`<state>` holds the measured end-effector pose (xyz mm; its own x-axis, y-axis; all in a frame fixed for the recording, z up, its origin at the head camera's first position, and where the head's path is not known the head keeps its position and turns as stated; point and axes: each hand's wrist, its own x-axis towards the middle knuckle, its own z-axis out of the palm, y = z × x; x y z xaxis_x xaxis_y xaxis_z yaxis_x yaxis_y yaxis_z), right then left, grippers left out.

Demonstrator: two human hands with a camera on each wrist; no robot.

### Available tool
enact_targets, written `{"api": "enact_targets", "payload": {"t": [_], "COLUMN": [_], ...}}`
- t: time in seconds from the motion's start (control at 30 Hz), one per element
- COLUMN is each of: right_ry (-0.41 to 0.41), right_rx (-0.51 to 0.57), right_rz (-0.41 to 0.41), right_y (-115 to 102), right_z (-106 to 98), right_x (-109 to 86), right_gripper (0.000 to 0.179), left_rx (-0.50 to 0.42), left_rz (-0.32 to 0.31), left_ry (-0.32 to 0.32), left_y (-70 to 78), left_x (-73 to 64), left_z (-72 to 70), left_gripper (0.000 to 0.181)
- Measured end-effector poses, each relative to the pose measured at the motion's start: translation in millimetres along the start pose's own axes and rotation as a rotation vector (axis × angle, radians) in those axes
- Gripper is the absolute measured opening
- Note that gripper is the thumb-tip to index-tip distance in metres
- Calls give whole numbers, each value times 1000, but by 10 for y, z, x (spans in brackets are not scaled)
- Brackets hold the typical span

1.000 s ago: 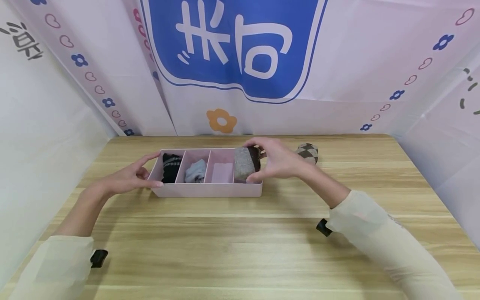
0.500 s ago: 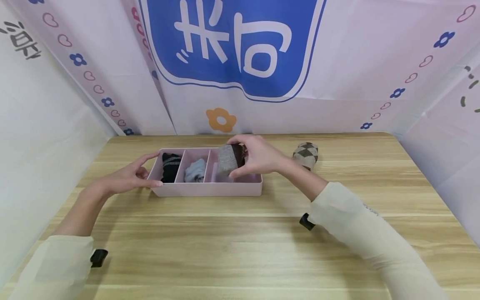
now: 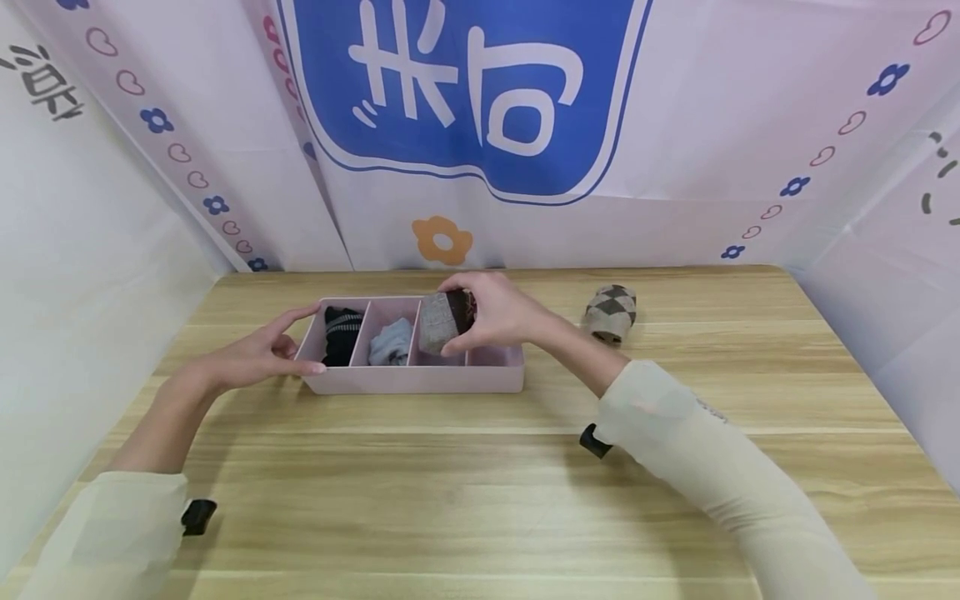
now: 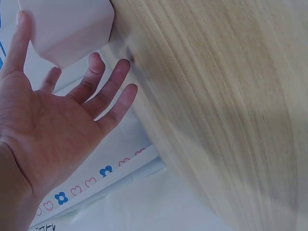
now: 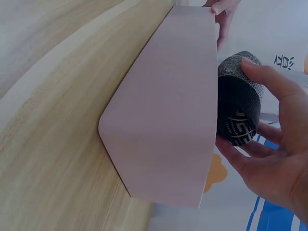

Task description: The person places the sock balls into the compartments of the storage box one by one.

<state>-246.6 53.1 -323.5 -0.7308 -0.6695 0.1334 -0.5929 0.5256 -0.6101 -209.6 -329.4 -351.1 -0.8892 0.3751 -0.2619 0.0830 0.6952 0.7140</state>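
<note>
As the left hand (image 3: 251, 354), fingers splayed, touches the pink box (image 3: 412, 380), the right hand (image 3: 506, 312) pinches a rolled sock (image 3: 437, 323)!
Over the box's third compartment (image 3: 448, 361) from left: likely light, squashy, best held by its sides.

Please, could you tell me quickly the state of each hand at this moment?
Left hand: open, touching the left end of the pale pink, rectangular plastic box.
Right hand: closed, holding the grey and dark-brown rolled fabric sock.

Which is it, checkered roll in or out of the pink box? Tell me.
Out: the checkered roll lies on the table, right of the pink box, with a gap between them.
</note>
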Motion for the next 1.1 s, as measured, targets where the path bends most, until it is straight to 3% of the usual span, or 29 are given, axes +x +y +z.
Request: {"api": "enact_targets", "payload": {"t": [0.27, 0.7, 1.1], "right_ry": [1, -25, -110], "right_rx": [-31, -167, -196], "right_rz": [40, 24, 19], "right_y": [-21, -41, -8], "right_z": [44, 144, 224], "right_x": [74, 199, 263], "right_gripper": [81, 75, 76], "left_rx": [0, 5, 10], "left_rz": [-3, -14, -13], "left_ry": [1, -1, -4], "left_y": [5, 7, 18], "left_x": [4, 14, 9], "left_z": [2, 5, 5], "left_gripper": [101, 101, 101]}}
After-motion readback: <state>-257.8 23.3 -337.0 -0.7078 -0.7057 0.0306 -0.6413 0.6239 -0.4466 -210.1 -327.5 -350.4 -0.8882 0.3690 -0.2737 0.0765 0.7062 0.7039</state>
